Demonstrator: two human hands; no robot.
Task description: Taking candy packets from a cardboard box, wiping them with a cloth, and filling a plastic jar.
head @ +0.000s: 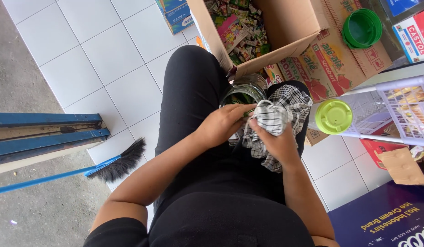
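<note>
Resting between the seated person's thighs, a clear jar (246, 91) stands upright with its mouth toward the camera, and both hands are busy at its rim. The left hand (221, 124) curls over the near edge of the jar, fingers clasped on the rim and steadying it. The right hand (276, 139) is bunched tight around a black-and-white checked cloth (280, 114), pressing a wad of it against the jar's mouth while the loose ends hang down over the lap.

The jar looks rigid, smooth and see-through (glass or hard plastic, I cannot tell which); either way it is likely slick under bare fingers and would not take a drop onto the white floor tiles (102, 68) kindly. It seems light enough when empty for one hand, and the thighs on both sides help to wedge it. The safest hold appears to be the one shown: fingers hooked over the rim or wrapped about the neck, rather than on the rounded, slippery wall. The cloth is soft, limp and light; it gathers into any shape and grips best when balled in the palm.

A yellow-green lid (333, 116) lies on a white wire rack (404, 98) just to the right, apart from the jar. A darker green lid (362, 28) sits on flattened cardboard beyond an open carton of small sweets (241, 27). A blue-handled broom (116, 165) lies on the floor to the left.
</note>
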